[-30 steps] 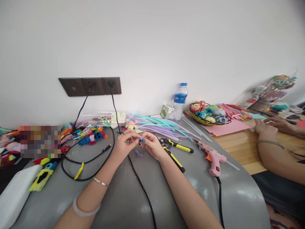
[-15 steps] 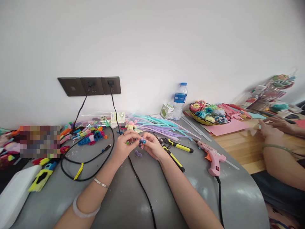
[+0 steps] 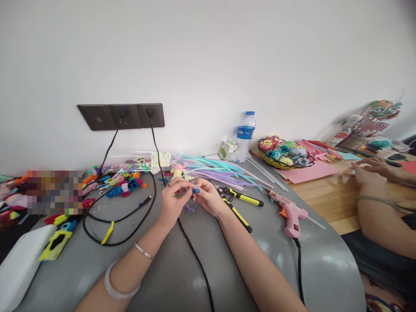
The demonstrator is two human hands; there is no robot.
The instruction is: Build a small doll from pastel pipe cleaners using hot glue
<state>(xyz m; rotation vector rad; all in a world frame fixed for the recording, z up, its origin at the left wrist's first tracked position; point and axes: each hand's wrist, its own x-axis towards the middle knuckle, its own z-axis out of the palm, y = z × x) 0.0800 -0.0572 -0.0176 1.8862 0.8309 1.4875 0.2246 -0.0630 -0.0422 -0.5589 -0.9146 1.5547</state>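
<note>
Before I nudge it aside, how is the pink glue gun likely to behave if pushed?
The pink glue gun probably won't roll, since it lies on its side. Its black cord would likely drag and may swing it round. The translucent stick jutting from its back could get knocked.

A tiny purplish piece (image 3: 194, 187) sits pinched between fingers (image 3: 202, 196).

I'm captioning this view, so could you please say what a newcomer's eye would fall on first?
Probably the left hand and right hand, meeting above the gray table. Next come the pink glue gun lying to their right and the pastel strips fanned behind them.
</note>
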